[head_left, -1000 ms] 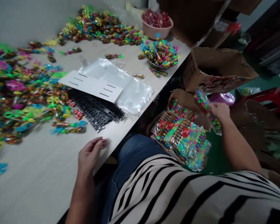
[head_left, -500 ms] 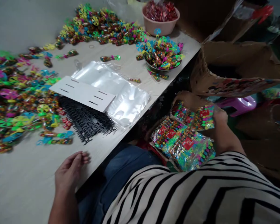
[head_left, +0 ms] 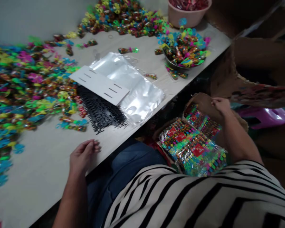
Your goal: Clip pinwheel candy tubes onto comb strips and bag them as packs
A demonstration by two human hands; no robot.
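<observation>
My left hand point(head_left: 84, 156) rests near the table's front edge, its fingers curled in and nothing visible in them. My right hand point(head_left: 220, 105) hovers over an open cardboard box point(head_left: 201, 100) beside the table. Its fingers are loosely bent, with nothing seen between them. Below it lie clear packs point(head_left: 194, 150) of colourful candy-filled toys with red labels. On the table, a white slotted card point(head_left: 99, 85) lies across black plastic strips point(head_left: 101, 112) and a stack of clear plastic bags point(head_left: 135, 90).
Loose candy-filled toys point(head_left: 38, 91) are heaped along the table's left and back. A metal bowl point(head_left: 178, 66) holds more of them, near a pink basin point(head_left: 188, 17) of red wrappers. A larger carton point(head_left: 254, 88) and a purple stool point(head_left: 273, 117) stand at the right.
My right hand has let go of a candy-toy pack, which now lies in the box, and has lifted away. My left hand stays on the table while the view shifts.
</observation>
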